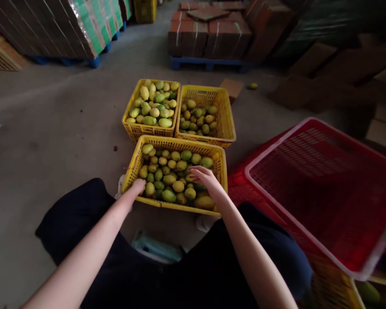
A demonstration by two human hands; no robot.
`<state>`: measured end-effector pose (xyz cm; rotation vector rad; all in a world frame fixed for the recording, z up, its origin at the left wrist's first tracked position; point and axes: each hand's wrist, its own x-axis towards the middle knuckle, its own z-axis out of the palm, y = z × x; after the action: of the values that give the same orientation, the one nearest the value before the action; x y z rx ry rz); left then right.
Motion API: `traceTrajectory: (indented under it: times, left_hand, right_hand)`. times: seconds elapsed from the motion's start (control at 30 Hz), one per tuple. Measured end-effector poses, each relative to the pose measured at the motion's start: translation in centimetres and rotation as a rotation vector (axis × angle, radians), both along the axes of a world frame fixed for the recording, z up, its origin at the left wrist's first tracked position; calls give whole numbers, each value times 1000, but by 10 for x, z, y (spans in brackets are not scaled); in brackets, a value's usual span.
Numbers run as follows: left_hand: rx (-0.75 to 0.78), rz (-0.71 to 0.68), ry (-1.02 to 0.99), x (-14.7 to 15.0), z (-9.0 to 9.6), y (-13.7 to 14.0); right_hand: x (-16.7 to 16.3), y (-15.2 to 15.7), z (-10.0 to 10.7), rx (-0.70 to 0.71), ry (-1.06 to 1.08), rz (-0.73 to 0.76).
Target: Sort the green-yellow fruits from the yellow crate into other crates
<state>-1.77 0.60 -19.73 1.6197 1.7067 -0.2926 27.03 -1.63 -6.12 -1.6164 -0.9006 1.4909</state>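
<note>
A yellow plastic crate [176, 205] stands on the floor between my knees. Inside it lie many green and yellow oval fruits, which look like mangoes [169, 196]. At the crate's left front corner is my left hand [138, 186], its fingers curled inward over the rim; what they hold, if anything, is hidden. My right hand [206, 177] is over the fruit on the right side, palm down, fingers stretched out and nothing visibly gripped. Whether its fingertips touch the fruit I cannot tell.
Behind stand two more yellow crates, a left one [133, 128] full of fruit and a right one [225, 109] partly filled. A red crate [278, 206] is tilted at my right. Boxes on a blue pallet [209, 64] and loose cardboard [312, 60] lie beyond. One fruit [253, 86] rests on the floor.
</note>
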Motion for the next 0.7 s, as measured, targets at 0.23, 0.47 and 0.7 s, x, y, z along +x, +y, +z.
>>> traceTrajectory:
  times: [0.23,0.47,0.7]
  left_hand:
    - [83,-211,32,37,65,59]
    - [179,-184,-814,80,157,80]
    - [223,-70,-56,35,62,79]
  right_hand:
    - [-22,12,5,-98,205,-88]
    - [-28,24,24,52,450,-297]
    - [-17,20,55,-261,678,-487]
